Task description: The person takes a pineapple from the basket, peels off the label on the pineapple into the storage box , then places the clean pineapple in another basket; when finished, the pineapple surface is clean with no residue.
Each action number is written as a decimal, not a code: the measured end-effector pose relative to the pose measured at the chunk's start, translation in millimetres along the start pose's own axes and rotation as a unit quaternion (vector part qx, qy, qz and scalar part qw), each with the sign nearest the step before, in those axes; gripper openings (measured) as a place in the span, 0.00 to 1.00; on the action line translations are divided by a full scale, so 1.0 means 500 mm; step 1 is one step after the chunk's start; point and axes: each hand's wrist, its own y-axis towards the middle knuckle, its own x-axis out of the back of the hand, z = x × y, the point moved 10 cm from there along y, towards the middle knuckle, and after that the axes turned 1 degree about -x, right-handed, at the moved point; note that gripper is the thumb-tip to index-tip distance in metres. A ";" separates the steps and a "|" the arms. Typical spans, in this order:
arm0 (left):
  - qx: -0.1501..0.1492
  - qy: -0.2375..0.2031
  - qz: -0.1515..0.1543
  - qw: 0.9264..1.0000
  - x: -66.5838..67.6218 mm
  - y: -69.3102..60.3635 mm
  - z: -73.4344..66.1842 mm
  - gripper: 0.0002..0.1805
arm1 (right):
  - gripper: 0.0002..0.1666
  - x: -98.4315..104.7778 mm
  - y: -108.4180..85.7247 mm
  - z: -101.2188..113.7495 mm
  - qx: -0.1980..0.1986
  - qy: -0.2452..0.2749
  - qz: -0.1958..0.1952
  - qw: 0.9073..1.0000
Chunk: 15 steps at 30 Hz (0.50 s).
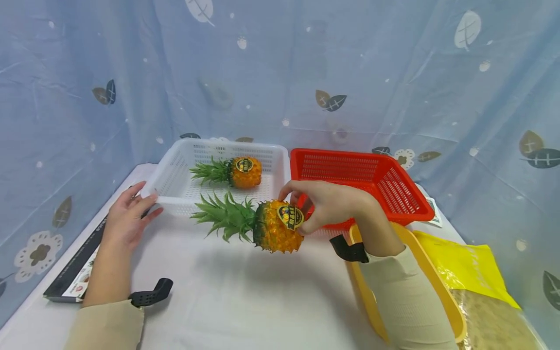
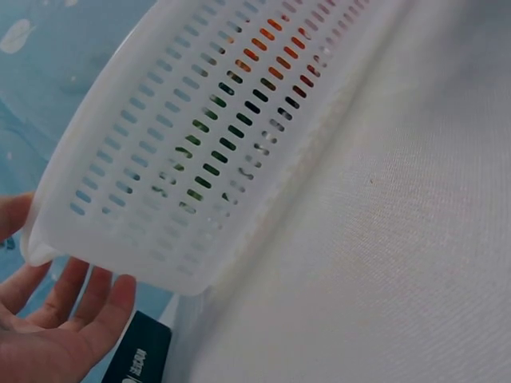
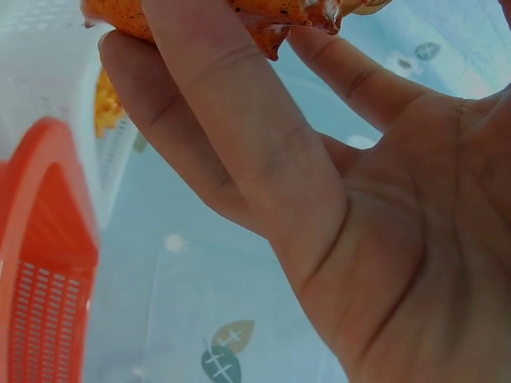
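My right hand [image 1: 330, 201] grips a small orange pineapple [image 1: 273, 238] by its base end, thumb on the near side and fingers on the far side. It hangs sideways above the white tablecloth, its green crown pointing left and a black and gold label facing up. Only the fruit's lower edge shows in the right wrist view, between the fingers [image 3: 247, 120]. A white plastic basket [image 1: 175, 200] stands behind, with another labelled pineapple [image 1: 247, 180] lying inside. At the basket's near left corner my left hand [image 1: 124, 221] pinches the rim, thumb above and other fingers below.
To the right of the white basket stands a red basket [image 1: 407, 216], and nearer me a yellow tray [image 1: 457, 325], partly under my right forearm. A yellow and clear bag [image 1: 472, 272] lies at far right. A black box [image 1: 65, 284] lies along the left edge. A patterned curtain [image 1: 262, 73] hangs behind.
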 end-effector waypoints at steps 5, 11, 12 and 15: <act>0.004 -0.002 -0.002 1.000 0.003 -0.001 -0.001 0.44 | 0.35 -0.022 -0.010 -0.011 -0.009 0.014 0.009 1.000; 0.004 0.008 -0.008 1.000 0.001 -0.002 -0.001 0.44 | 0.34 -0.040 -0.021 -0.022 -0.007 0.010 0.015 1.000; 0.004 0.009 -0.010 1.000 0.001 -0.003 -0.001 0.45 | 0.34 -0.041 -0.022 -0.022 -0.004 0.011 0.015 1.000; 0.003 0.011 -0.013 1.000 0.001 -0.003 -0.001 0.46 | 0.35 -0.047 -0.025 -0.022 0.009 0.019 0.023 1.000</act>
